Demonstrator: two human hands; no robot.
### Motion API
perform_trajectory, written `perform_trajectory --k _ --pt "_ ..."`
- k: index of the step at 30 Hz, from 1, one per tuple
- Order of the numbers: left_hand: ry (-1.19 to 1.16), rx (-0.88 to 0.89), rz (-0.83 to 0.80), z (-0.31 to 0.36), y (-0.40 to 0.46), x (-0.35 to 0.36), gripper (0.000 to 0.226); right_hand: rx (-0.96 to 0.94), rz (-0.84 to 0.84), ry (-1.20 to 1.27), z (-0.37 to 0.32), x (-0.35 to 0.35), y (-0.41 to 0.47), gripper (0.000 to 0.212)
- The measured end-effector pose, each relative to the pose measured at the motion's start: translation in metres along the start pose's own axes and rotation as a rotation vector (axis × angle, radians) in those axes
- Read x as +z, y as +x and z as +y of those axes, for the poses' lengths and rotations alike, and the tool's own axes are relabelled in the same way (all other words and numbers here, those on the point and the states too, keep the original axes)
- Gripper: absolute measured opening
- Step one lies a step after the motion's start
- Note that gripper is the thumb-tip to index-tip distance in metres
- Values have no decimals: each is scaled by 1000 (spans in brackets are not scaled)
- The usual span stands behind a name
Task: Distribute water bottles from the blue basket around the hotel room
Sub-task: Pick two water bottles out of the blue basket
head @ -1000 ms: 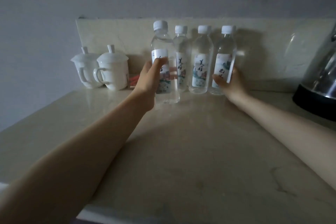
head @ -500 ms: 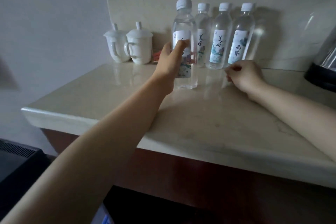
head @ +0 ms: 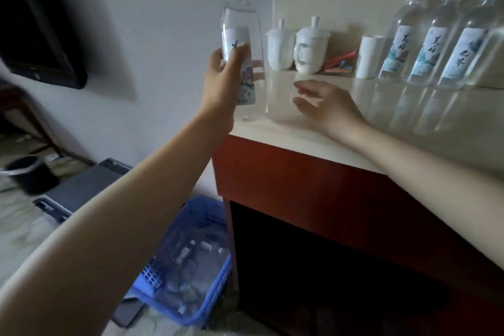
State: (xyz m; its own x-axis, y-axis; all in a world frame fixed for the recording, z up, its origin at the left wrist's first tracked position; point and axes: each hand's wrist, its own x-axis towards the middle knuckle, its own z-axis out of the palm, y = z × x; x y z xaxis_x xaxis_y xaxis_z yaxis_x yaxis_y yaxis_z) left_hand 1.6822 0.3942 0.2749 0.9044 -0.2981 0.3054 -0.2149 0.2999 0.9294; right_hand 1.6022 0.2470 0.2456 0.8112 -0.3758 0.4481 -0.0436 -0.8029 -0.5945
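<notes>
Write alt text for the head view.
The left hand holds a clear plastic water bottle above the beige counter edge; the right hand hovers open. Three bottles stand behind; a blue basket sits below.

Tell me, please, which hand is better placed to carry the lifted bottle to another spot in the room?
The left hand: it already grips the lifted bottle off the counter's edge. The right hand is open over the counter, holding nothing.

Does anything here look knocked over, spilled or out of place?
Nothing looks spilled or broken. Three water bottles stand upright in a row on the counter, beside two lidded cups. The left hand holds a fourth bottle upright near the counter's corner. The blue basket sits on the floor.
</notes>
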Motion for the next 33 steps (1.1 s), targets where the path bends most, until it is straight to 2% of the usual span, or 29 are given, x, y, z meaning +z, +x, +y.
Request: perform_trajectory --k 4,9,14,20,25,33 --pt "59 -46 115 5 -22 -79 19 -138 -94 -33 -44 51 -11 43" --pt "139 -123 171 -9 -54 -164 17 -249 -234 -19 -81 119 -32 42" --pt "195 -247 229 -45 -74 -224 15 -264 -405 -29 -88 192 -47 48" --pt "203 -396 275 -112 -69 -263 8 -194 -623 -100 -63 270 -50 52" --pt "163 -485 295 -157 -42 -279 17 -127 -701 -94 -29 327 -37 50" --pt "188 -596 282 -198 25 -315 17 -8 -832 -115 28 404 -7 48"
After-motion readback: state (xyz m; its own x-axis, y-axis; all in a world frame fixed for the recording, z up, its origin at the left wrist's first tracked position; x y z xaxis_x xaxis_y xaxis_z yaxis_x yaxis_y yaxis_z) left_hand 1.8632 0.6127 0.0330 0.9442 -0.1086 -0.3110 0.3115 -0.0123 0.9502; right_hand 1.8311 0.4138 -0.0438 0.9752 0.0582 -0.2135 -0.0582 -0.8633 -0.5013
